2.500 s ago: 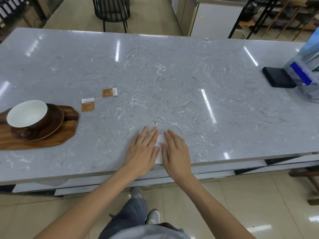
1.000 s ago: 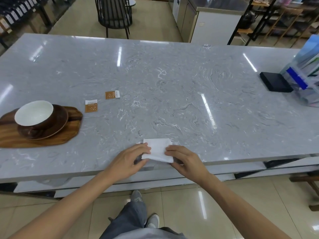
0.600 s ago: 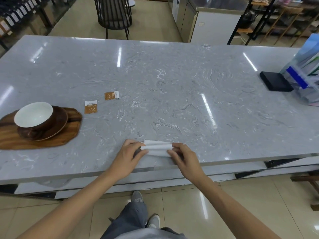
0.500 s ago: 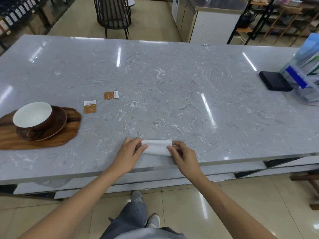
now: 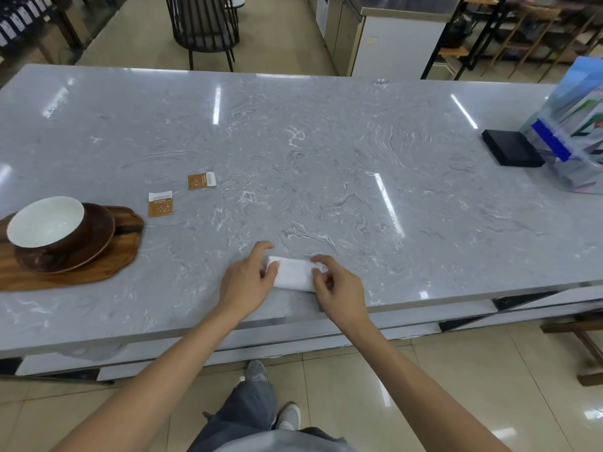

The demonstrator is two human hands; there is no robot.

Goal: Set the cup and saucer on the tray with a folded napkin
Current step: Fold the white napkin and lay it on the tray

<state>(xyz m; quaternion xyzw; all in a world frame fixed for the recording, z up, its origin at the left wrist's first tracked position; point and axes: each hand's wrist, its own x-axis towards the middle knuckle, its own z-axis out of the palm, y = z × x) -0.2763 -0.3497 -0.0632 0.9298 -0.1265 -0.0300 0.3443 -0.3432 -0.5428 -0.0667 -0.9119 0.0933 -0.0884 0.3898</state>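
Observation:
A white napkin (image 5: 293, 274), folded into a small rectangle, lies on the grey marble table (image 5: 326, 158) near its front edge. My left hand (image 5: 248, 278) pinches the napkin's left end and my right hand (image 5: 336, 285) pinches its right end. Far to the left, a brown cup with a white inside (image 5: 49, 225) sits on a brown saucer (image 5: 94, 243), and both rest on a wooden tray (image 5: 107, 265) that runs out of view at the left.
Two small brown sachets (image 5: 160, 204) (image 5: 201, 181) lie right of the tray. A black box (image 5: 510, 152) and a clear leaflet stand (image 5: 571, 132) sit at the table's far right. A dark chair (image 5: 204, 27) stands beyond the table.
The napkin went from lying flat under both palms to being lifted and folded over; it is now a narrower rectangle pressed down between my fingertips. Cup, saucer and tray have not moved.

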